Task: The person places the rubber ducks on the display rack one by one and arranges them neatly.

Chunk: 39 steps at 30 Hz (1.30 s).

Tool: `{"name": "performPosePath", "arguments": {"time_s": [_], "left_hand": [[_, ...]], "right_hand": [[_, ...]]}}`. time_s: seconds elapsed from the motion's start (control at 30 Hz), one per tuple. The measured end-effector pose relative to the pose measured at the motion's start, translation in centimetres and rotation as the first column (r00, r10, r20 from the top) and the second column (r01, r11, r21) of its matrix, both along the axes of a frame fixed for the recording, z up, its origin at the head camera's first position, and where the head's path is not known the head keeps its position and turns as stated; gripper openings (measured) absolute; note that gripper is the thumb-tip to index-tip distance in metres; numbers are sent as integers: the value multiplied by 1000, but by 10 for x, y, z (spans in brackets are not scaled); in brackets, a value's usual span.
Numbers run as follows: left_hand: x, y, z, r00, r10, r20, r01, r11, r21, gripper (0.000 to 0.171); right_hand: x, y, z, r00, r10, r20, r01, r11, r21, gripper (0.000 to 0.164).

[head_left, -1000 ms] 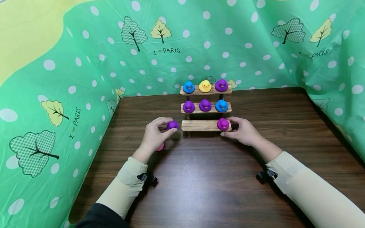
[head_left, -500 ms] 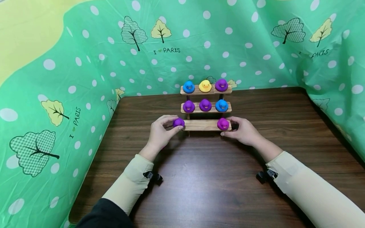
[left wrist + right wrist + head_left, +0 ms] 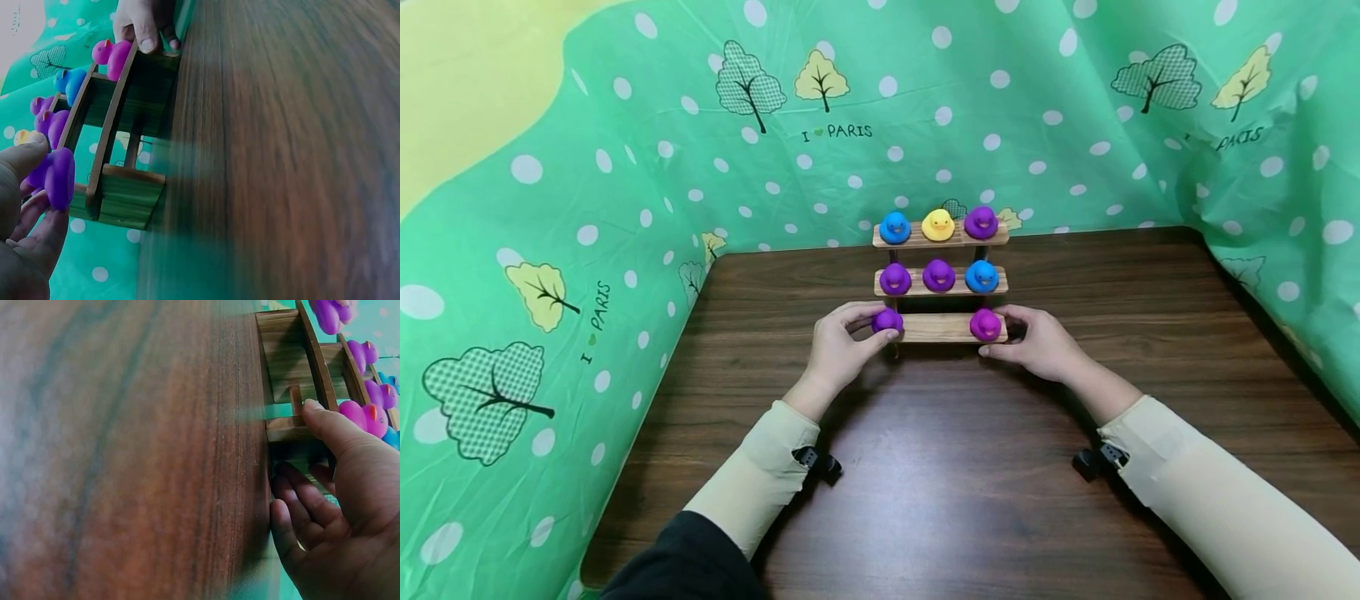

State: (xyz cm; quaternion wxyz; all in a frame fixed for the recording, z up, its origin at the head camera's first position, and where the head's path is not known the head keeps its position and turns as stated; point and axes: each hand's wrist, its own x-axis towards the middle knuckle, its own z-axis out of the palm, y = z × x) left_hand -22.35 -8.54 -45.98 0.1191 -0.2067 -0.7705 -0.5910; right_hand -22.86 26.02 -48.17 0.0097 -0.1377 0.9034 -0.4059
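Note:
My left hand (image 3: 842,346) pinches a purple rubber duck (image 3: 888,321) between thumb and fingers, over the left end of the lowest step. In the left wrist view, a gap shows between this duck (image 3: 60,178) and the step's edge. My right hand (image 3: 1037,343) grips the right end of the wooden three-step stand (image 3: 936,328). Its thumb lies on the front edge, as the right wrist view shows, with the fingers curled beneath. Beside it, a magenta duck (image 3: 986,325) sits on the lowest step.
On the middle step are two purple ducks (image 3: 939,277) and a blue duck (image 3: 982,277). The top step bears a blue duck (image 3: 895,227), a yellow duck (image 3: 937,225) and a purple duck (image 3: 981,222). A green patterned cloth (image 3: 850,167) hangs behind the dark wooden table (image 3: 940,467).
My left hand has carried the purple duck rightward, from beside the stand to over the lowest step's left end. A pink thing on the table is now hidden. My right hand stays in place.

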Motion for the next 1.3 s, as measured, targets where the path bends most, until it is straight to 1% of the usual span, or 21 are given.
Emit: {"name": "performPosePath", "arguments": {"time_s": [0.1,0.33,0.53,0.67,0.93,1.17,1.3], "left_hand": [[0,4,0,1000,1,-6,-1,1000,-4,37],[-1,17,-1,999,-3,-45,2,1000,-26,34],[-1,30,-3,999,-5,-45,3,998,-56,33],[-1,39,-2,998,-8,-58,3,997,-80,33],[-5,55,-1,993,2,-121,-22,987,-159,34],[-8,66,-5,991,2,-136,-29,980,-196,34],[-7,71,-5,992,-6,-123,-20,976,-215,35]], "right_hand": [[-1,-2,-1,1000,1,-3,-1,1000,-3,60],[-2,-4,-2,1000,1,-2,-1,1000,-2,61],[-1,-3,-3,1000,-6,7,6,1000,1,61],[-1,-2,-3,1000,-7,14,7,1000,3,62],[-2,-2,-2,1000,5,0,-5,1000,10,63],[-1,-1,-1,1000,-8,-1,8,1000,9,63],[-1,0,-1,1000,-7,-2,7,1000,1,62]]}}
